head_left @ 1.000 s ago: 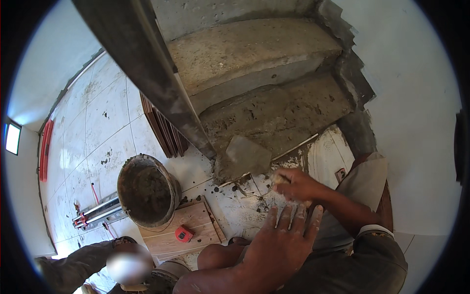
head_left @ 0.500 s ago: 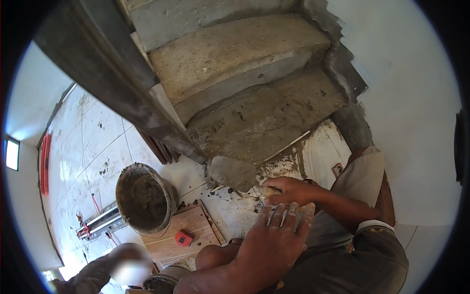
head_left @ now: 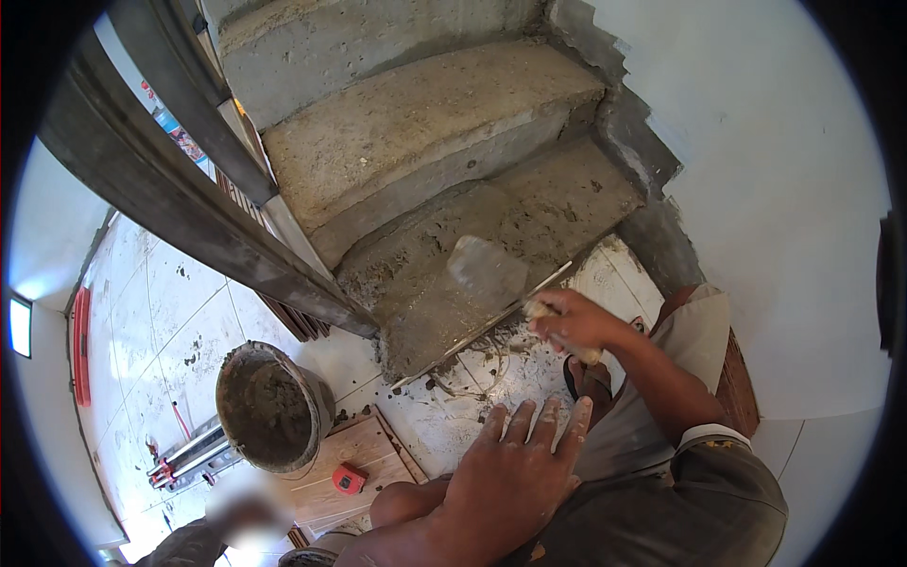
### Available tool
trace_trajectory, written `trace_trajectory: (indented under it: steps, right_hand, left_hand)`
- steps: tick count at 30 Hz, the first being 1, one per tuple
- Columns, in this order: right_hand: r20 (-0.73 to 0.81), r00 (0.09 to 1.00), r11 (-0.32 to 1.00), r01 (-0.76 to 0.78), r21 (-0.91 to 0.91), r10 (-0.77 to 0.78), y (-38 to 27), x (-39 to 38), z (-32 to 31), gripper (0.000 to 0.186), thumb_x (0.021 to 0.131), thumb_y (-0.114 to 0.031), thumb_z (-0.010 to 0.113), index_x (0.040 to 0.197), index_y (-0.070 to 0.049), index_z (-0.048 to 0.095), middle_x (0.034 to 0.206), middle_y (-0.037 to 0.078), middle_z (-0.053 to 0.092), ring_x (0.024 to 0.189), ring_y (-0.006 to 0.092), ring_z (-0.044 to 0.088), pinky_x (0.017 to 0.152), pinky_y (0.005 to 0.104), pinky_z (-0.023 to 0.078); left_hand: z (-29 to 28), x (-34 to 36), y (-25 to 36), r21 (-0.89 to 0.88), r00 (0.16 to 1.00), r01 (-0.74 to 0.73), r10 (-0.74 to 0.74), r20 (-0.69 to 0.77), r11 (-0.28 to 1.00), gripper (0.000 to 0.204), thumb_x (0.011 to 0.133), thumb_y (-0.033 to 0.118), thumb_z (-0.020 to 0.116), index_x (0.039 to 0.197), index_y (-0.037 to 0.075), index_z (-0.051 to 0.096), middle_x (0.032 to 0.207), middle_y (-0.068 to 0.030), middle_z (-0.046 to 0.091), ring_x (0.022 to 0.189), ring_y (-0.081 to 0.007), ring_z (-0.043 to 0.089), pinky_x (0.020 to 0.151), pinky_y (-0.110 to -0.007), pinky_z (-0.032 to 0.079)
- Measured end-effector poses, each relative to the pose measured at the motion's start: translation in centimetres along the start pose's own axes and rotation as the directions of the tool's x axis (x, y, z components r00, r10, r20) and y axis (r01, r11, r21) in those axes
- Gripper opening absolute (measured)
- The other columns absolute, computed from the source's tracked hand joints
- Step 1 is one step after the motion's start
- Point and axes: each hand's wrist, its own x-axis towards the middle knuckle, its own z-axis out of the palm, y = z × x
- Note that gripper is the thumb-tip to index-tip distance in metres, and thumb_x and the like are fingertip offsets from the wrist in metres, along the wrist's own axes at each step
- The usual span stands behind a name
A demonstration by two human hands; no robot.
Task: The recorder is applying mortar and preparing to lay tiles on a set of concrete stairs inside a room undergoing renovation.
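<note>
My right hand [head_left: 578,326] is wrapped round the pale handle of a trowel [head_left: 487,271]. The trowel's flat, mortar-smeared blade is over the wet mortar [head_left: 425,293] on the lowest concrete step; I cannot tell whether it touches. Along the step's front edge lies a thin pale strip [head_left: 482,326]. My left hand [head_left: 515,463] hovers nearer to me with fingers spread, holding nothing. Dried mortar marks its fingertips.
A bucket of mortar [head_left: 276,406] stands at left beside wood-look tiles [head_left: 354,454] bearing a red tape measure [head_left: 349,478]. A dark curved metal post [head_left: 217,231] flanks the stairs. Metal-railed tool [head_left: 194,449] lies on the floor. Another person [head_left: 179,543] is at lower left.
The trowel has moved from the step's near left corner to over its mortar, further right. My left hand's fingers have spread wider. The view has shifted slightly.
</note>
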Motion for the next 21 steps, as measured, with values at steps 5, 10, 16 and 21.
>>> trace_trajectory:
  steps: [5, 10, 16, 21]
  right_hand:
    - [-0.235, 0.970, 0.975, -0.014, 0.222, 0.067, 0.8, 0.4, -3.1, 0.024, 0.098, -0.022, 0.065, 0.106, -0.001, 0.061, 0.078, 0.007, 0.062, 0.056, 0.0151, 0.061, 0.049, 0.0320, 0.051]
    - [-0.232, 0.961, 0.825, 0.010, 0.565, 0.147, 1.4, 1.4, -0.8, 0.032, 0.103, -0.032, 0.055, 0.113, -0.002, 0.061, 0.074, 0.007, 0.061, 0.052, 0.0171, 0.058, 0.046, 0.0323, 0.049]
    - [0.034, 0.996, 0.744, -0.082, 0.663, 0.080, 0.7, 4.1, 4.8, 0.040, 0.105, -0.038, 0.052, 0.119, -0.001, 0.061, 0.074, 0.008, 0.060, 0.049, 0.0173, 0.056, 0.046, 0.0334, 0.048]
    - [0.160, 0.987, 0.923, -0.075, 0.376, 0.015, 0.4, 4.2, 4.4, 0.032, 0.102, -0.035, 0.060, 0.115, -0.005, 0.061, 0.078, 0.009, 0.063, 0.052, 0.0166, 0.059, 0.046, 0.0337, 0.049]
  left_hand:
    - [0.1, 0.4, -0.1, 0.010, 1.000, -0.009, 0.009, 0.017, 1.000, 0.076, 0.091, 0.039, 0.067, 0.151, 0.002, 0.040, 0.135, -0.0251, 0.060, 0.126, -0.0385, 0.059, 0.109, -0.053, 0.043]
    - [0.4, 0.5, -0.1, 0.004, 0.998, 0.015, -0.015, 0.058, 1.000, 0.076, 0.091, 0.038, 0.067, 0.151, 0.001, 0.039, 0.136, -0.0254, 0.059, 0.126, -0.0388, 0.058, 0.109, -0.052, 0.042]
    - [0.5, 0.6, 0.0, -0.008, 0.999, 0.006, -0.006, 0.046, 1.000, 0.076, 0.091, 0.038, 0.067, 0.151, 0.001, 0.039, 0.137, -0.0249, 0.059, 0.126, -0.0390, 0.059, 0.110, -0.052, 0.042]
    - [0.8, 0.6, 0.0, -0.015, 0.999, 0.005, -0.004, 0.050, 1.000, 0.076, 0.092, 0.038, 0.067, 0.152, 0.002, 0.038, 0.138, -0.0254, 0.058, 0.126, -0.0397, 0.059, 0.110, -0.052, 0.042]
